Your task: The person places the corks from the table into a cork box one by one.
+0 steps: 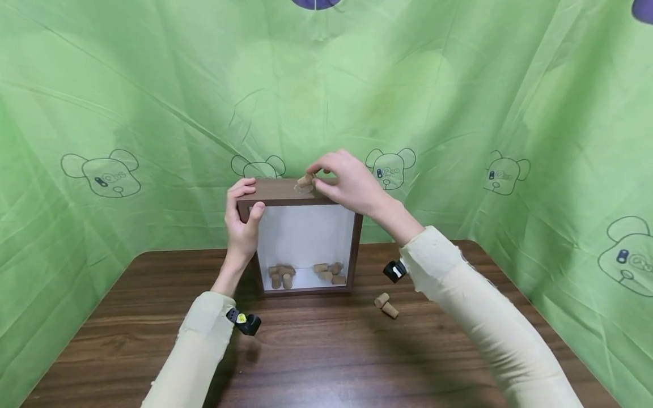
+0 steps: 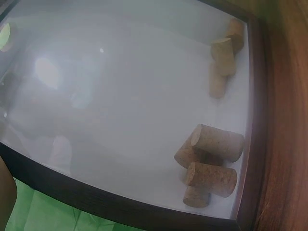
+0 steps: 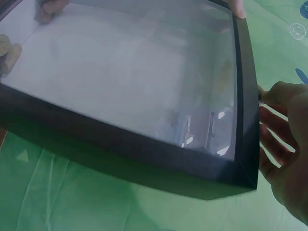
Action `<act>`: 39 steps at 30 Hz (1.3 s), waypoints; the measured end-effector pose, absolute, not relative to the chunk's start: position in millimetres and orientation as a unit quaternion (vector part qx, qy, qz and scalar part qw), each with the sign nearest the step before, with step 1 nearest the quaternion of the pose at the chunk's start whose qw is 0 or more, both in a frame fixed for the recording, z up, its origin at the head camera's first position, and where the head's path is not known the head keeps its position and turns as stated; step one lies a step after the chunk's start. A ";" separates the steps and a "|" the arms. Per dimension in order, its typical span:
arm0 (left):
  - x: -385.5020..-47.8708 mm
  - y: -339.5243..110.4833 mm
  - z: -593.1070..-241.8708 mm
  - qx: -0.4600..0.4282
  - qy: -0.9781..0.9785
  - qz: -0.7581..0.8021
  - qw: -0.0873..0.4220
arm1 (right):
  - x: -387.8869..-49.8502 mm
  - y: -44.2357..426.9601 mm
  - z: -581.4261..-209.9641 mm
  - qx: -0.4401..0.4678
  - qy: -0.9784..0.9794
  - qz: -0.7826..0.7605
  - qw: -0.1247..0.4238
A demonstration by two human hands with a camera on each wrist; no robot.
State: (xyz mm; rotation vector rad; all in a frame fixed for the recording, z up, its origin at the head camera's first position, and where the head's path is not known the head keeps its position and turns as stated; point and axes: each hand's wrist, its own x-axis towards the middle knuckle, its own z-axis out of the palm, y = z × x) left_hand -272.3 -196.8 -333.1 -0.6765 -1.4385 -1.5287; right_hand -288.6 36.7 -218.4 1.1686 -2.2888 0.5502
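A dark wooden shadow box (image 1: 278, 191) with a clear front and white back stands upright on the table. My left hand (image 1: 242, 228) grips its upper left corner, thumb on the front edge and fingers over the top. Above a round opening in the box's top, my right hand (image 1: 352, 182) pinches a cork (image 1: 305, 181) between thumb and fingers. Inside, corks lie at the bottom in two groups, a left one (image 1: 276, 281) and a right one (image 1: 321, 267). The left wrist view shows these corks (image 2: 218, 143) closer. In the right wrist view, the right hand (image 3: 288, 130) largely hides the pinched cork.
Two loose corks, one upper (image 1: 381, 300) and one lower (image 1: 390, 310), lie on the brown table (image 1: 316, 345) right of the box. Green curtains (image 1: 178, 85) with bear drawings hang behind and at both sides. Each wrist carries a small black camera (image 1: 394, 271).
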 end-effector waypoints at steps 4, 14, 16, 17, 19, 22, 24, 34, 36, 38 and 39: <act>-271.4 -195.8 -333.8 -0.271 -0.583 -0.618 0.453 | -289.2 29.7 -220.4 0.418 -0.859 0.176 0.237; -270.3 -194.9 -332.5 -0.279 -0.575 -0.623 0.452 | -281.2 38.0 -218.9 0.402 -0.868 0.190 0.220; -270.5 -194.7 -332.4 -0.279 -0.575 -0.622 0.453 | -278.4 42.9 -219.0 0.405 -0.862 0.202 0.228; -270.6 -194.7 -332.4 -0.279 -0.575 -0.621 0.454 | -276.4 45.9 -219.5 0.407 -0.858 0.211 0.233; -270.3 -194.9 -332.2 -0.278 -0.576 -0.620 0.455 | -272.1 53.6 -221.9 0.409 -0.848 0.231 0.245; -270.2 -195.3 -332.3 -0.275 -0.579 -0.620 0.453 | -265.0 67.6 -228.9 0.407 -0.836 0.264 0.254; -270.3 -196.0 -332.9 -0.272 -0.582 -0.619 0.452 | -260.6 77.7 -234.8 0.403 -0.831 0.282 0.259; -270.7 -199.6 -334.3 -0.268 -0.587 -0.611 0.458 | -239.4 123.5 -269.9 0.377 -0.820 0.323 0.285; -270.5 -200.5 -334.1 -0.266 -0.588 -0.610 0.460 | -237.0 129.4 -278.4 0.375 -0.818 0.329 0.288; -270.0 -201.1 -333.9 -0.265 -0.589 -0.610 0.459 | -235.6 134.7 -287.1 0.374 -0.814 0.335 0.291; -269.8 -201.3 -333.7 -0.266 -0.589 -0.609 0.459 | -235.5 136.8 -291.8 0.375 -0.813 0.336 0.293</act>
